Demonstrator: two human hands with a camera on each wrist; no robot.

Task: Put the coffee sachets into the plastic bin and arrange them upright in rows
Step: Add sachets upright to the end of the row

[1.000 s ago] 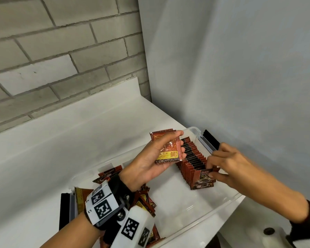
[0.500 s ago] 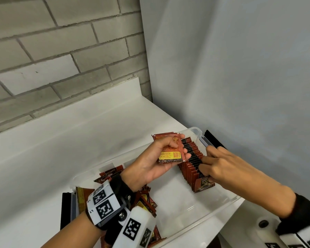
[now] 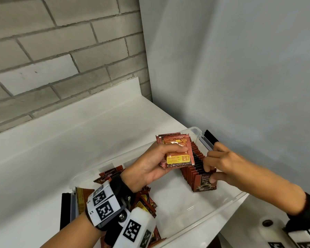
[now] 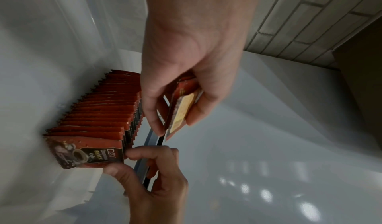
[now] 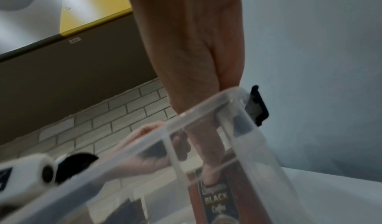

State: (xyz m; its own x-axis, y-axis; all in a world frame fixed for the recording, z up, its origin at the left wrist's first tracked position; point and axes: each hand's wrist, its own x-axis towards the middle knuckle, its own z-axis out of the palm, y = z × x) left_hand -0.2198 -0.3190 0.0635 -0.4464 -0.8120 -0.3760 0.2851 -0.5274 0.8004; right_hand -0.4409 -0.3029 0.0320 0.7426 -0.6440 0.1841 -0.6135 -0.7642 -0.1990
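Observation:
A clear plastic bin point(image 3: 222, 208) stands on the white counter. Along its right end runs a row of upright red coffee sachets point(image 3: 195, 167), also in the left wrist view point(image 4: 99, 113). My left hand point(image 3: 170, 153) grips a small stack of sachets point(image 3: 177, 156) above the row's far part; the stack point(image 4: 181, 111) sits between thumb and fingers. My right hand point(image 3: 209, 173) pinches the front sachet point(image 4: 86, 155) at the row's near end, thumb on its printed face. Through the bin wall point(image 5: 186, 124) the right wrist view shows that sachet point(image 5: 215, 199).
A loose pile of sachets point(image 3: 145, 199) lies at the bin's left end, partly hidden by my left wrist. Black latches point(image 3: 210, 138) sit on the bin's ends. A grey wall rises close on the right and a brick wall at the back.
My right hand shifted a little over the row's near end, and its thumb now lies on the front sachet's face. The left hand keeps its stack beside the row.

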